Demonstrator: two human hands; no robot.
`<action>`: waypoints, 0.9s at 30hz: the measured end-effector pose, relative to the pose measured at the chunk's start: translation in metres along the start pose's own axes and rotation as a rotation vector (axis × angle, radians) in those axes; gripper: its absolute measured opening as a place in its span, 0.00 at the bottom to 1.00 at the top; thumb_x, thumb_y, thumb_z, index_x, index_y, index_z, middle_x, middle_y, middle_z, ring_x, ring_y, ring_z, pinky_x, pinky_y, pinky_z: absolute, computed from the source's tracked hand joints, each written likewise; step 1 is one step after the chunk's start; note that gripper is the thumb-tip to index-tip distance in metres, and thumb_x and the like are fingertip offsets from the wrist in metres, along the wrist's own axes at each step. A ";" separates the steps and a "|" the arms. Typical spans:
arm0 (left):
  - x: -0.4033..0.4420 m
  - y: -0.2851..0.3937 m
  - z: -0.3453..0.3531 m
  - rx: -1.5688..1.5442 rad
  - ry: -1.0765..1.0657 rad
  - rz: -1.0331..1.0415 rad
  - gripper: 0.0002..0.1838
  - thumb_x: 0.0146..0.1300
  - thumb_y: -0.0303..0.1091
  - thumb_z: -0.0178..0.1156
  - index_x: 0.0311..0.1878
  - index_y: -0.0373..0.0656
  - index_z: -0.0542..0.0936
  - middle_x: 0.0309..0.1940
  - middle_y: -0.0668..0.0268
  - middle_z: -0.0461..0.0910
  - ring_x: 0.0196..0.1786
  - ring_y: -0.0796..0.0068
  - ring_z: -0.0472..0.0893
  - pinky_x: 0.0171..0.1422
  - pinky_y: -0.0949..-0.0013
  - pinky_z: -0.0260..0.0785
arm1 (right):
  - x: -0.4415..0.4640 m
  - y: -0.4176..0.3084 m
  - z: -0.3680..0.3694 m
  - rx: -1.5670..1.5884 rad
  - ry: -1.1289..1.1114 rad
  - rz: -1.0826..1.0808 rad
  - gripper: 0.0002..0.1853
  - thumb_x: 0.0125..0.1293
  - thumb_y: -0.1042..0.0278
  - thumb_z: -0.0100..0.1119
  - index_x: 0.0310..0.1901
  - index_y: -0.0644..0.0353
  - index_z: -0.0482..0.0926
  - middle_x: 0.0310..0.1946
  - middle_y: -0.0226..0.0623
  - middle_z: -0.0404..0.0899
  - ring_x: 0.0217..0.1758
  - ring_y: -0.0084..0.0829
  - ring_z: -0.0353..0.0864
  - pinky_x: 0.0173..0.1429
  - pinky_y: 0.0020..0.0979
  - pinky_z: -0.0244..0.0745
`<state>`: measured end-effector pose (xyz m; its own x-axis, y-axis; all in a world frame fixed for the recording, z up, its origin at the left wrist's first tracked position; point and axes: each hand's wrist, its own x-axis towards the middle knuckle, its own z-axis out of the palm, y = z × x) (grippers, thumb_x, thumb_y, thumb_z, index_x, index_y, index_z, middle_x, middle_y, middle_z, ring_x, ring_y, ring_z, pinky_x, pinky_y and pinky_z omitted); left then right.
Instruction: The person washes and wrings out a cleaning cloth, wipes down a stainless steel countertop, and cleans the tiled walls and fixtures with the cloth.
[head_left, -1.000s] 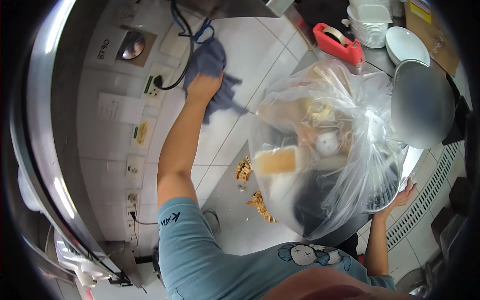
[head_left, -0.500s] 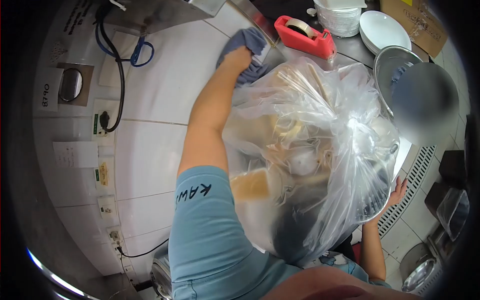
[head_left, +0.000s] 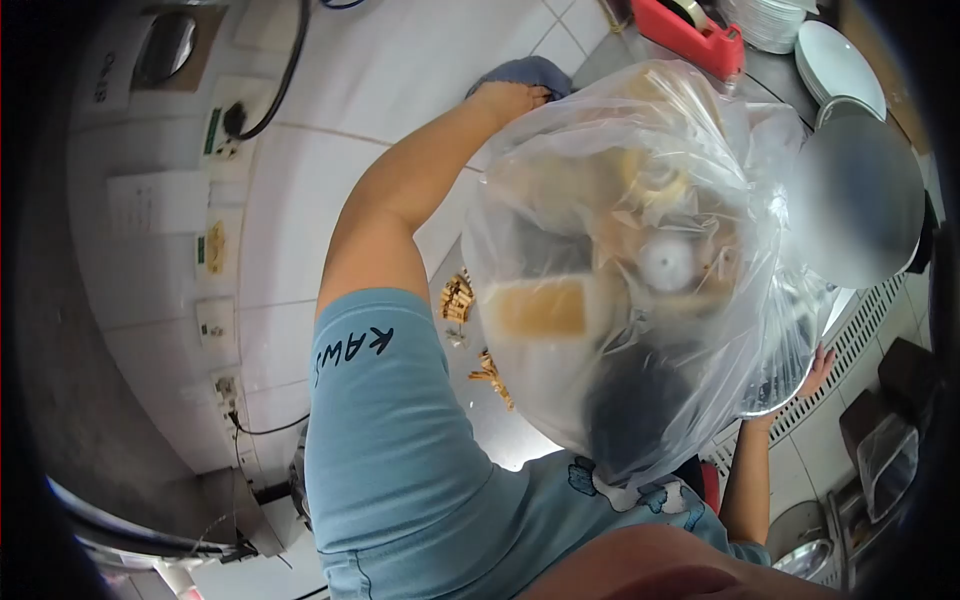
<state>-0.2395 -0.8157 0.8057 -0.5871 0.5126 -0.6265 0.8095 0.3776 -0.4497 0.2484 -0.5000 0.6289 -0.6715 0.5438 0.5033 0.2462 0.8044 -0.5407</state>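
Note:
Against the white tiles at the upper middle, my left hand (head_left: 512, 101) presses a grey-blue cloth (head_left: 535, 73), its fingers bent over it. A big, clear plastic bag (head_left: 650, 270) bulges in front of me, gathered at its right side. Through it show a yellowish block, a white round thing and a dark shape, all blurred. My right hand (head_left: 818, 372) is beside a shiny rim at the bag's lower right, its fingers extended and the palm partly hidden.
A red tape dispenser (head_left: 690, 38) stands behind the bag, near white bowls (head_left: 840, 65). Brown pieces (head_left: 457, 298) lie on the metal surface left of the bag. Sockets and a black cable (head_left: 290, 75) line the left wall. A floor grate (head_left: 868, 320) runs at the right.
My left hand has moved the cloth rightward across the tiles, to the bag's far edge. The view has shifted between frames. My right hand stays by the rim.

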 end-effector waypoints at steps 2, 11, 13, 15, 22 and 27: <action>-0.033 0.008 -0.005 0.005 0.005 0.020 0.29 0.71 0.31 0.44 0.76 0.50 0.60 0.76 0.69 0.62 0.65 0.69 0.77 0.60 0.61 0.77 | 0.001 0.000 0.000 -0.041 0.000 -0.028 0.31 0.66 0.52 0.57 0.66 0.61 0.70 0.60 0.51 0.73 0.70 0.60 0.64 0.74 0.55 0.58; -0.122 0.026 0.183 -0.182 0.637 -0.098 0.32 0.73 0.40 0.43 0.76 0.38 0.55 0.77 0.56 0.57 0.72 0.62 0.69 0.76 0.63 0.60 | 0.021 -0.017 -0.013 -0.156 -0.023 -0.011 0.30 0.63 0.55 0.63 0.63 0.58 0.66 0.62 0.46 0.69 0.74 0.55 0.58 0.72 0.54 0.54; -0.189 0.053 0.169 -0.616 0.106 -0.280 0.31 0.75 0.44 0.41 0.77 0.42 0.57 0.76 0.58 0.59 0.75 0.64 0.64 0.78 0.64 0.54 | 0.020 -0.016 -0.010 -0.104 0.001 0.000 0.30 0.63 0.55 0.63 0.63 0.58 0.66 0.62 0.45 0.69 0.74 0.55 0.58 0.72 0.53 0.54; -0.208 0.050 0.132 -0.812 -0.171 -0.363 0.30 0.76 0.46 0.39 0.77 0.44 0.58 0.76 0.59 0.61 0.76 0.65 0.62 0.80 0.65 0.52 | 0.019 -0.015 -0.007 -0.060 0.028 0.018 0.30 0.64 0.54 0.62 0.64 0.58 0.66 0.62 0.45 0.69 0.74 0.56 0.59 0.71 0.53 0.54; -0.161 -0.054 -0.003 -0.116 0.763 -0.314 0.25 0.72 0.34 0.45 0.72 0.46 0.64 0.69 0.58 0.69 0.69 0.58 0.71 0.70 0.61 0.66 | 0.021 -0.018 -0.005 -0.048 0.079 0.017 0.26 0.63 0.60 0.60 0.61 0.62 0.71 0.63 0.47 0.71 0.73 0.56 0.60 0.74 0.55 0.54; -0.091 -0.083 -0.111 -0.151 0.797 -0.449 0.21 0.69 0.35 0.47 0.58 0.30 0.74 0.58 0.44 0.77 0.54 0.50 0.81 0.57 0.55 0.75 | 0.023 -0.018 -0.010 -0.086 0.071 -0.067 0.24 0.59 0.61 0.64 0.55 0.63 0.75 0.60 0.45 0.74 0.70 0.53 0.65 0.74 0.55 0.56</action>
<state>-0.2543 -0.8079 0.9710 -0.7212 0.6519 0.2346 0.5289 0.7367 -0.4212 0.2358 -0.4992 0.6570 -0.6382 0.5012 0.5844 0.2634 0.8554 -0.4461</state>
